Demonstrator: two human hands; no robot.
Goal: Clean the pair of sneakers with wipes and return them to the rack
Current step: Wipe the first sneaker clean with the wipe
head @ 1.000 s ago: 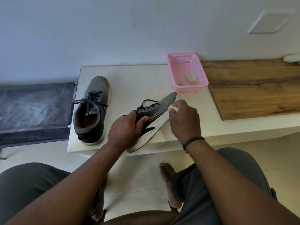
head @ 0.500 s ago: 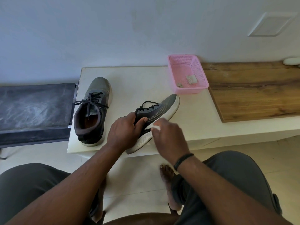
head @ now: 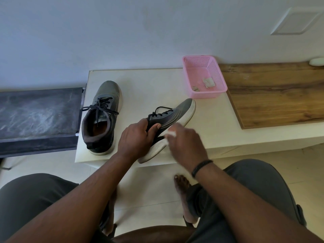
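Observation:
Two grey sneakers with black laces and white soles are on a low white table [head: 143, 81]. One sneaker [head: 101, 116] stands upright at the left. The other sneaker [head: 177, 113] is tipped on its side, sole edge facing me. My left hand [head: 135, 139] grips it at the collar, thumb on the upper. My right hand [head: 185, 142] holds a small white wipe [head: 171, 133] against the white sole near the middle of the shoe.
A pink mesh basket [head: 194, 76] holding used wipes stands at the table's back right. A wooden board [head: 280, 95] lies to the right. A dark shelf [head: 38, 113] adjoins the table's left edge. My knees and bare feet are below the front edge.
My right hand with the wipe slid along the sole from the toe toward the heel, then back a little toward the middle. The left hand kept its grip on the tilted sneaker.

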